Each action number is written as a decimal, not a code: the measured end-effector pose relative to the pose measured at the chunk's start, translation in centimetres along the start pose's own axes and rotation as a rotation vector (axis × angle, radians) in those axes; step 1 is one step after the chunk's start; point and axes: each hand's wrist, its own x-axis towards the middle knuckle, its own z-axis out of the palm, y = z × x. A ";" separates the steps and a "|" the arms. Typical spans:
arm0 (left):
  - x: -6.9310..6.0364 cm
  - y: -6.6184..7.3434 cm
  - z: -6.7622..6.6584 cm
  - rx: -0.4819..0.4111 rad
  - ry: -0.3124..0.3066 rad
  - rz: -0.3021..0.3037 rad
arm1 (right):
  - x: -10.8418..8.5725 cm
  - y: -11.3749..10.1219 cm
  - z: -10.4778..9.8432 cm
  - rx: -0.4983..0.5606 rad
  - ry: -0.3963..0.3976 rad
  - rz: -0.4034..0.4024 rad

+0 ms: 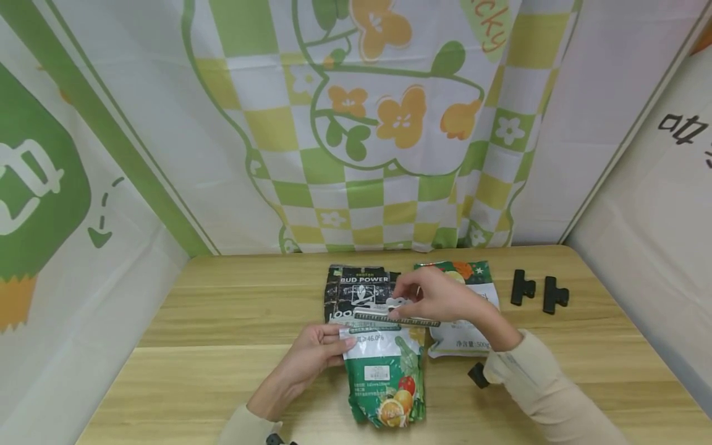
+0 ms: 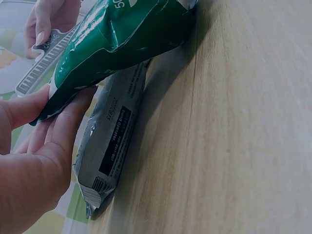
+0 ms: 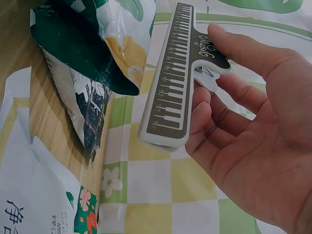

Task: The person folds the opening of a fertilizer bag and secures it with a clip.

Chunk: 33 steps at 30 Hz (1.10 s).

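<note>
My left hand [image 1: 314, 352] pinches the top edge of a green and white bag [image 1: 384, 371] printed with fruit and vegetables. In the left wrist view, thumb and fingers lie on opposite faces of the green bag [image 2: 122, 44]. My right hand [image 1: 442, 296] holds a long sealing clip [image 3: 170, 83] by its handle. The clip is white with a piano-key pattern and stands just above the bag's top edge, apart from it in the right wrist view. Its handle is pinched between thumb and fingers.
Behind the green bag lies a black bag [image 1: 361, 284] lettered BUD POWER. Another green and white bag [image 1: 461, 340] lies to its right, partly under the right forearm. Two black clips [image 1: 523, 287] [image 1: 554, 295] rest at the table's back right. A patterned cloth [image 1: 389, 204] hangs behind the table.
</note>
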 end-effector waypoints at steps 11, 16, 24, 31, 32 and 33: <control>0.1 -0.2 -0.1 -0.008 -0.005 -0.002 | 1.3 -0.2 0.5 0.038 -0.033 0.024; 0.1 -0.2 -0.1 -0.007 -0.002 -0.008 | 1.6 -0.3 0.6 0.053 -0.016 0.058; 0.1 -0.2 -0.1 -0.005 -0.004 -0.009 | 2.0 -0.3 1.1 0.072 -0.004 0.045; 0.2 -0.2 -0.2 -0.016 -0.017 -0.005 | 2.4 -0.3 1.6 0.067 0.017 -0.002; 0.2 -0.2 -0.2 -0.017 -0.017 -0.004 | 2.4 -0.2 1.7 0.064 0.021 -0.004; 0.2 -0.2 -0.2 -0.018 -0.017 -0.004 | 2.4 -0.2 1.7 0.062 0.026 -0.005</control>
